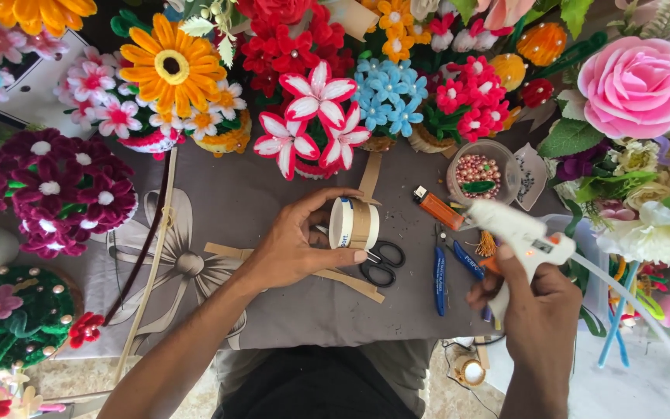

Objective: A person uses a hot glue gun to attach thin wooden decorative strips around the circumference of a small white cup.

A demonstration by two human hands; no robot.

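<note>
My left hand (292, 244) grips a small white cylinder wrapped with a tan strip (354, 223), held on its side over the grey cloth (226, 198). A loose end of the tan strip (370, 174) runs up from it. My right hand (537, 310) holds a white glue gun (521, 233) by the handle, its nozzle pointing left toward the cylinder but apart from it. More tan strips (347, 281) lie under my left hand.
Black scissors (381, 264), blue-handled pliers (447, 271) and an orange lighter (437, 208) lie between my hands. A clear cup of pink beads (481, 172) stands behind them. Handmade flowers ring the cloth, including a large pink rose (637, 85) and an orange sunflower (170, 66).
</note>
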